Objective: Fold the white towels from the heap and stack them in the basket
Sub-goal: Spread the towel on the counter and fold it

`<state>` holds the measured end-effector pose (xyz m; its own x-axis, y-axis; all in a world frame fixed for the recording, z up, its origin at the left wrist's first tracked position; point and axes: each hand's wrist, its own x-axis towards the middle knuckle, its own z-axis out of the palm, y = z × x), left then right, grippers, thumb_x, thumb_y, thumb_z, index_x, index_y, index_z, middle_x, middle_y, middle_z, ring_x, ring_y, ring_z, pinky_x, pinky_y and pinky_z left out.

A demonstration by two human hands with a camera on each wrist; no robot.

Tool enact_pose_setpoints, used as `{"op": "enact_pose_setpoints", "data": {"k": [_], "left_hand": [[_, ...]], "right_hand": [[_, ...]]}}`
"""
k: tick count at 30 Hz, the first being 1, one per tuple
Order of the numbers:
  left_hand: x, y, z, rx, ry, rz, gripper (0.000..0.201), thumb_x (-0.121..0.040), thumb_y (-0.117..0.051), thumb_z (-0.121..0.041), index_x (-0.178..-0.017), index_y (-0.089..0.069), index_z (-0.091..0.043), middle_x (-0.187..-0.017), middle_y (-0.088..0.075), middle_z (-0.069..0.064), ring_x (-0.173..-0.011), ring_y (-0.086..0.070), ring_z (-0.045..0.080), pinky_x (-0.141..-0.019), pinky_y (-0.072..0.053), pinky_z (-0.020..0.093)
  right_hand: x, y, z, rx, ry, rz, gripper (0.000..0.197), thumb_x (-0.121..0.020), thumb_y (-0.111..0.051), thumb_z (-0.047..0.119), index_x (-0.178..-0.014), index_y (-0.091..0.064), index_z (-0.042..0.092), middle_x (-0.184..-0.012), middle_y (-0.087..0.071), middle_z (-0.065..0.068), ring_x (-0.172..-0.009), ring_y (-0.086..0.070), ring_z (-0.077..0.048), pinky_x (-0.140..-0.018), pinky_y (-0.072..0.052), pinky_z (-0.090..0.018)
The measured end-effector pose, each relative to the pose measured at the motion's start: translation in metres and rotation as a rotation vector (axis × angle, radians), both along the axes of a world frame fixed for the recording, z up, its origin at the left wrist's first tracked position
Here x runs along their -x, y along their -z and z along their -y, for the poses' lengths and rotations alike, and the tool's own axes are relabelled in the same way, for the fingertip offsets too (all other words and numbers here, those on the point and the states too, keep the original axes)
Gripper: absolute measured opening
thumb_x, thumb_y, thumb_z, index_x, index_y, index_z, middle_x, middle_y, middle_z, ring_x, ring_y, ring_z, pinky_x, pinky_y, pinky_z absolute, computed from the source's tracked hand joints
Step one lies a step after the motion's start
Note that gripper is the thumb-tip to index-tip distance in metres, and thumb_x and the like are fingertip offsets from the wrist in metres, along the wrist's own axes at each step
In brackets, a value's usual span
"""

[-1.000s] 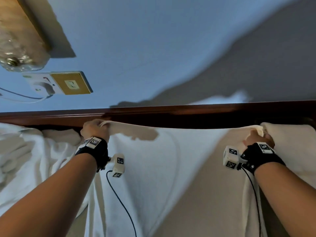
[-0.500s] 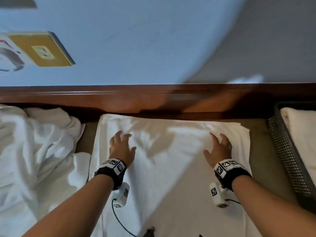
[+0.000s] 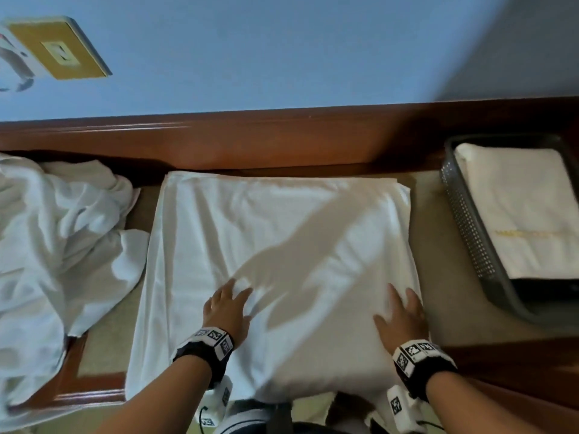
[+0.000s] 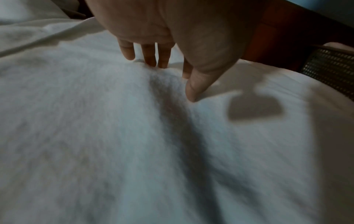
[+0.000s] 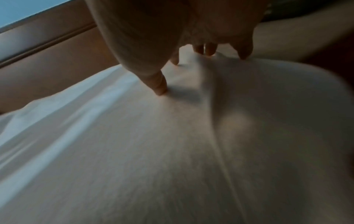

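Observation:
A white towel (image 3: 282,233) lies spread flat on the table, its near edge hanging over the front. My left hand (image 3: 227,303) rests flat on its near left part, fingers straight (image 4: 153,59). My right hand (image 3: 402,311) lies flat near the towel's right edge, its fingertips (image 5: 207,50) touching the cloth. Crumpled white towels form the heap (image 3: 53,245) at the left. The dark mesh basket (image 3: 466,220) stands at the right with a folded towel (image 3: 517,208) inside.
A brown wooden rail (image 3: 282,139) runs along the back under a blue wall. A gold wall plate (image 3: 59,48) sits at upper left. The table's wooden front edge (image 3: 87,393) shows at lower left. Bare tabletop (image 3: 438,267) separates the towel from the basket.
A second ago both hands gripped the towel's top corners up by the rail. They laid it flat, let go, and have slid back toward me across the cloth.

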<state>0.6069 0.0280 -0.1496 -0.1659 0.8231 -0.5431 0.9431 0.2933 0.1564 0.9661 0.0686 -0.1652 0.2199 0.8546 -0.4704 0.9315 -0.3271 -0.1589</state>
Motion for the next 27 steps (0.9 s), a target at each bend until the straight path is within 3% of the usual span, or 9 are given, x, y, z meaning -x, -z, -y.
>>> {"op": "enact_pose_setpoints", "data": {"k": [3,6,10,13,18,22,25,27], "left_hand": [[-0.024,-0.001,0.02,0.022,-0.066,0.045,0.061,-0.095,-0.057,-0.038,-0.149,-0.03,-0.042,-0.163,-0.005,-0.004,-0.149,-0.015,0.022,-0.118,-0.025,0.043],[-0.043,-0.001,0.036,0.04,-0.083,0.06,0.06,-0.095,-0.056,-0.039,-0.149,-0.031,-0.043,-0.163,-0.005,-0.005,-0.148,-0.015,0.022,-0.117,-0.028,0.043],[-0.063,0.001,0.049,0.039,-0.098,0.053,0.06,-0.094,-0.059,-0.037,-0.148,-0.033,-0.041,-0.162,-0.009,-0.004,-0.146,-0.021,0.024,-0.114,-0.035,0.043],[-0.081,-0.001,0.052,0.025,-0.146,0.049,0.057,-0.094,-0.062,-0.034,-0.146,-0.039,-0.04,-0.16,-0.014,-0.003,-0.143,-0.024,0.026,-0.109,-0.04,0.04],[-0.124,-0.003,0.042,0.028,-0.083,0.05,0.054,-0.095,-0.06,-0.035,-0.145,-0.041,-0.041,-0.157,-0.017,0.002,-0.141,-0.025,0.031,-0.113,-0.036,0.04],[-0.16,-0.002,0.038,0.024,-0.055,0.047,0.057,-0.093,-0.061,-0.04,-0.145,-0.038,-0.043,-0.156,-0.016,0.0,-0.14,-0.026,0.028,-0.11,-0.042,0.044],[-0.176,-0.003,0.038,0.033,-0.047,0.044,0.059,-0.093,-0.062,-0.037,-0.146,-0.036,-0.044,-0.158,-0.015,0.0,-0.14,-0.025,0.028,-0.11,-0.042,0.045],[-0.182,-0.006,0.04,0.059,0.004,0.044,0.061,-0.094,-0.061,-0.035,-0.148,-0.035,-0.044,-0.159,-0.013,0.001,-0.141,-0.024,0.029,-0.112,-0.039,0.045]], "right_hand": [[-0.039,0.004,0.028,-0.021,0.268,-0.042,0.083,-0.09,-0.065,0.042,-0.158,-0.017,0.03,-0.161,-0.014,-0.013,-0.142,-0.023,-0.039,-0.116,-0.026,-0.046],[-0.064,0.009,0.033,-0.05,0.309,-0.01,0.085,-0.084,-0.074,0.041,-0.151,-0.033,0.007,-0.151,-0.032,-0.023,-0.134,-0.034,-0.043,-0.111,-0.03,-0.047],[-0.066,0.003,0.006,0.0,0.304,-0.153,0.044,-0.083,-0.065,0.009,-0.123,-0.052,-0.003,-0.131,-0.052,-0.027,-0.121,-0.051,-0.043,-0.102,-0.044,-0.045],[-0.071,-0.006,-0.004,0.095,0.294,-0.209,0.036,-0.082,-0.065,0.01,-0.115,-0.058,-0.002,-0.123,-0.063,-0.023,-0.114,-0.06,-0.039,-0.093,-0.05,-0.039],[-0.09,-0.013,0.015,0.118,0.22,-0.29,0.036,-0.08,-0.069,0.009,-0.114,-0.058,0.006,-0.116,-0.066,-0.015,-0.107,-0.064,-0.033,-0.088,-0.05,-0.034],[-0.104,-0.009,0.047,0.106,0.128,-0.253,0.048,-0.072,-0.072,0.005,-0.112,-0.048,0.014,-0.123,-0.046,-0.012,-0.108,-0.056,-0.033,-0.097,-0.049,-0.039],[-0.119,-0.002,0.062,0.103,0.067,-0.224,0.03,-0.085,-0.059,0.003,-0.114,-0.055,0.005,-0.125,-0.048,-0.017,-0.111,-0.056,-0.035,-0.097,-0.044,-0.035],[-0.128,0.0,0.065,0.085,0.079,-0.241,0.017,-0.089,-0.056,0.008,-0.104,-0.06,0.002,-0.115,-0.055,-0.017,-0.103,-0.058,-0.036,-0.088,-0.045,-0.034]]}}
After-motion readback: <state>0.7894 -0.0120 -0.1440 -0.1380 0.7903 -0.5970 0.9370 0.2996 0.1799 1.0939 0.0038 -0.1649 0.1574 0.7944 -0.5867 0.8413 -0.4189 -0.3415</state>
